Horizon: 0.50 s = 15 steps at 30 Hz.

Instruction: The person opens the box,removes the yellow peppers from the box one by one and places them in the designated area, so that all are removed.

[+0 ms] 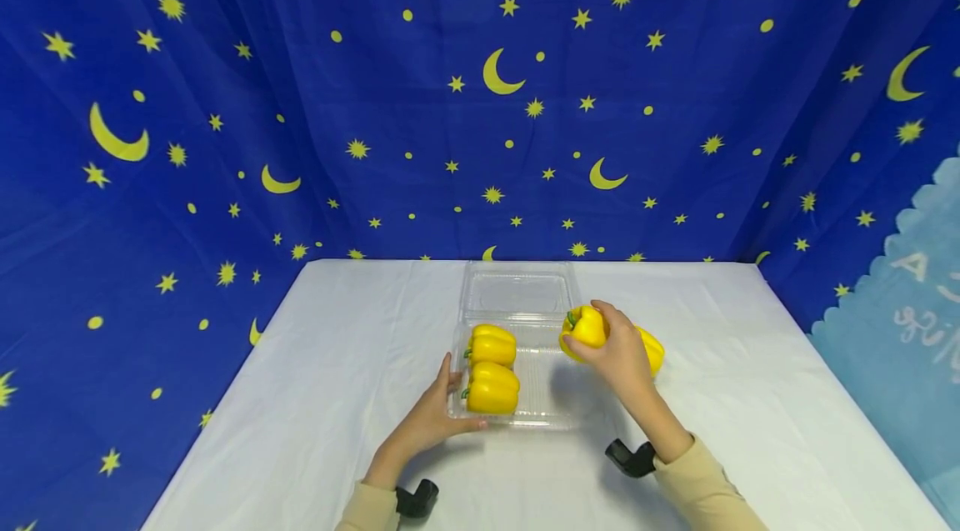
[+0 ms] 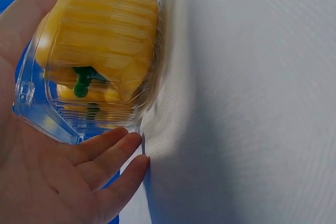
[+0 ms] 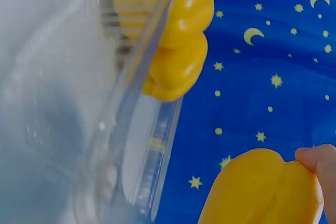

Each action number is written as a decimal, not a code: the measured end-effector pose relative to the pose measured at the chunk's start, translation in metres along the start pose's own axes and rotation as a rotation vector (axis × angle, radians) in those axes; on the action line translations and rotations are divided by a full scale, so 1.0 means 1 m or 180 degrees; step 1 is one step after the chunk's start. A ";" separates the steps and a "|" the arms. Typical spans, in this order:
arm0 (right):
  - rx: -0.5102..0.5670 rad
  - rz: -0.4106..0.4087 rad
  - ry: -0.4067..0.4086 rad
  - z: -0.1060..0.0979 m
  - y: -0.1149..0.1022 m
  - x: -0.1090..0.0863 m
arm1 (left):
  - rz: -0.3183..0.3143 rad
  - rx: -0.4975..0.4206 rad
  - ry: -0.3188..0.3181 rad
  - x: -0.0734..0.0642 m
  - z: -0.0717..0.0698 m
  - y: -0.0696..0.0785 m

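Here, right hand [image 1: 621,352]: thumb and fingers grasp a yellow pepper [image 1: 588,326] between them, near the right edge of the clear container [image 1: 534,385].
Left hand [image 1: 429,416]: fingers extended, touching its left edge.
Two peppers [image 1: 492,389]: inside, left side.

Left sleeve [image 1: 369,508], left of the clear container [image 1: 534,393] and nearer the wearer: plain beige; beside its cuff, a black elbow-shaped fitting [image 1: 422,498] with a blunt end. Right sleeve [image 1: 705,488], right of the container and nearer the wearer: matching beige, lightly creased; beside its cuff, a second black fitting [image 1: 632,459], likewise angled.
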State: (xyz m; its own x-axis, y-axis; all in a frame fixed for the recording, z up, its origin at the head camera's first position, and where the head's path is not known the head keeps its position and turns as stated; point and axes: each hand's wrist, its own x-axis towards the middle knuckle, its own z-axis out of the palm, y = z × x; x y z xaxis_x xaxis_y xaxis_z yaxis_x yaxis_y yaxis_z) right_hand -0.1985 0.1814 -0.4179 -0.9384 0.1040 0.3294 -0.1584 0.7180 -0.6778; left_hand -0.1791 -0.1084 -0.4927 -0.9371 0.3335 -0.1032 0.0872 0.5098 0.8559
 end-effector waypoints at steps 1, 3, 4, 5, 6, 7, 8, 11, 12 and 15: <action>-0.0002 -0.0014 0.0025 -0.002 0.001 0.001 | -0.0005 -0.0002 -0.0002 0.000 0.000 0.000; -0.0011 -0.0028 0.0070 -0.007 0.003 0.002 | -0.0016 -0.0002 -0.0006 0.000 0.000 0.000; -0.0021 -0.0029 0.0092 -0.009 0.003 0.003 | -0.0020 0.0000 -0.0007 0.000 0.000 0.000; -0.0021 -0.0027 0.0105 -0.011 0.004 0.004 | -0.0024 0.0005 -0.0005 0.000 0.000 0.000; -0.0033 -0.0025 0.0116 -0.012 0.005 0.005 | -0.0027 0.0014 -0.0005 0.000 0.000 0.000; -0.0046 -0.0016 0.0123 -0.014 0.006 0.006 | -0.0024 0.0017 -0.0003 0.000 0.000 0.000; -0.0052 -0.0003 0.0127 -0.016 0.007 0.007 | -0.0028 0.0025 -0.0004 0.000 0.000 0.000; -0.0085 0.0017 0.0136 -0.020 0.011 0.009 | -0.0027 0.0034 -0.0004 0.000 0.000 -0.001; -0.0095 0.0022 0.0137 -0.021 0.012 0.010 | -0.0029 0.0034 -0.0005 0.001 0.001 -0.001; -0.0103 0.0034 0.0150 -0.025 0.015 0.012 | -0.0035 0.0047 -0.0003 0.001 0.001 -0.001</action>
State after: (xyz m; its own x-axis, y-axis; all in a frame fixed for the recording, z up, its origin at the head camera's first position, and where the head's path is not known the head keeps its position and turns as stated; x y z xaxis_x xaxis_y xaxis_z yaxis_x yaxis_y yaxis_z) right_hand -0.2040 0.2106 -0.4074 -0.9243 0.1435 0.3536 -0.1379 0.7384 -0.6601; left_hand -0.1800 -0.1081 -0.4944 -0.9377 0.3285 -0.1132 0.0817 0.5251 0.8471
